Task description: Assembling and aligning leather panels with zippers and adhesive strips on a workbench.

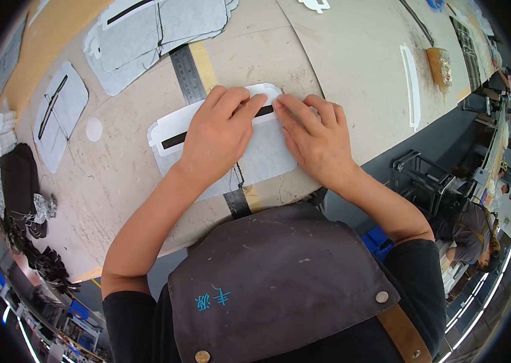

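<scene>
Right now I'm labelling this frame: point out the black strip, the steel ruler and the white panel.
black strip (174, 140), head view, left end
steel ruler (187, 75), head view, upper part
white panel (267, 158), head view, bare lower right area

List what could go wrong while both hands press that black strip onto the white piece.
1. The left hand and right hand meet at one spot on the black strip; its left end lies unpressed and might lift or sit crooked.
2. The white piece lies across the steel ruler, so pressure over that ridge could crease it or shift it.
3. The piece sits close to the table edge and may slide toward the apron.
</scene>
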The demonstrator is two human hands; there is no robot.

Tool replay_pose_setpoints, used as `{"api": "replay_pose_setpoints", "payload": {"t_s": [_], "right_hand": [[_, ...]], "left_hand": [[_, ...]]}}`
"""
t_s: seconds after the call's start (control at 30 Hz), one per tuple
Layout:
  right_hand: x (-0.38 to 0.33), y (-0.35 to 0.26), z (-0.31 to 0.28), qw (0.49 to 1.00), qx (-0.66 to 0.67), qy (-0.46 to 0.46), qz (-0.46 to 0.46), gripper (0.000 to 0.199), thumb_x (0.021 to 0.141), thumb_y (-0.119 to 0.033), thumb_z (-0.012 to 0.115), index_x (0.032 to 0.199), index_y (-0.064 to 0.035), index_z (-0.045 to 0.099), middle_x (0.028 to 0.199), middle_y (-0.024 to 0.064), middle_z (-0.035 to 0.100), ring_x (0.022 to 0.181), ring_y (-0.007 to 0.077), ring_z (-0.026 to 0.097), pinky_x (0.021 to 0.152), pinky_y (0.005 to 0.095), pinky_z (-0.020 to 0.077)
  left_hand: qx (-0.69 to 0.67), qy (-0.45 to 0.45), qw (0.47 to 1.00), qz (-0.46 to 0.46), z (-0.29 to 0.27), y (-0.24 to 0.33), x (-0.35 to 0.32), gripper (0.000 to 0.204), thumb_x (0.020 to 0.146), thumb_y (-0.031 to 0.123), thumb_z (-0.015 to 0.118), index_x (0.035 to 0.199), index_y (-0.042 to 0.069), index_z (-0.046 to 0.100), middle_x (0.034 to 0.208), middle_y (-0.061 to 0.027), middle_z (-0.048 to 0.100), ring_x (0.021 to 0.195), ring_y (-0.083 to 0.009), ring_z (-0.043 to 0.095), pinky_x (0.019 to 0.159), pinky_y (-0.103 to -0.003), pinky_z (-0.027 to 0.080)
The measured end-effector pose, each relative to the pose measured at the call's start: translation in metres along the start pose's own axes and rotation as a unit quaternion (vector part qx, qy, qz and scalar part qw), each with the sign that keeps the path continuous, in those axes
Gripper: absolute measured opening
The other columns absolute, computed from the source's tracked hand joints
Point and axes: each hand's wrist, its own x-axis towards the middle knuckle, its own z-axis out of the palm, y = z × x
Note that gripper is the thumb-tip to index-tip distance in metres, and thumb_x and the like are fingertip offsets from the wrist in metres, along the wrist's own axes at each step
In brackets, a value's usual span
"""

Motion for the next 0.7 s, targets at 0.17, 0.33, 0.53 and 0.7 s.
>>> {"api": "replay_pose_setpoints", "payload": {"t_s": [0.17,0.33,0.53,0.7], "right_hand": [[-0.006,0.002,-0.003,0.999,0.018,-0.033,0.013,0.041,0.075,-0.013,0.072,0.115,-0.0052,0.067,0.129,-0.0013,0.054,0.109,0.0225,0.049,0.088,0.037,0.0412],[-0.006,0.002,-0.003,0.997,0.05,-0.054,0.031,0.045,0.078,-0.013,0.071,0.122,-0.0051,0.063,0.133,0.0014,0.051,0.114,0.0264,0.047,0.092,0.0394,0.0399],[0.002,0.006,-0.002,0.994,0.101,-0.01,0.051,0.044,0.08,-0.009,0.068,0.123,-0.0053,0.062,0.133,0.0066,0.051,0.114,0.0309,0.047,0.093,0.0418,0.04],[0.008,0.004,-0.001,0.987,0.145,0.011,0.073,0.045,0.078,-0.004,0.068,0.122,-0.0049,0.062,0.125,0.0095,0.054,0.111,0.0323,0.048,0.094,0.0441,0.0413]], "left_hand": [[0.1,-0.049,0.993,0.03,0.007,-0.001,0.002,0.04,0.073,0.001,0.064,0.114,0.0,0.066,0.108,-0.0092,0.056,0.089,-0.0249,0.053,0.076,-0.035,0.05],[0.109,-0.055,0.992,0.022,0.006,0.0,0.001,0.055,0.067,-0.008,0.062,0.12,0.003,0.066,0.111,-0.0131,0.057,0.089,-0.027,0.054,0.077,-0.037,0.051],[0.007,-0.023,1.0,0.003,0.001,-0.002,0.002,0.046,0.074,-0.007,0.063,0.118,0.001,0.064,0.111,-0.0105,0.058,0.092,-0.0267,0.056,0.078,-0.035,0.051],[-0.031,0.012,0.999,-0.012,0.001,-0.005,0.0,0.044,0.075,-0.01,0.064,0.118,0.002,0.064,0.106,-0.0112,0.063,0.093,-0.028,0.06,0.077,-0.037,0.052]]}}
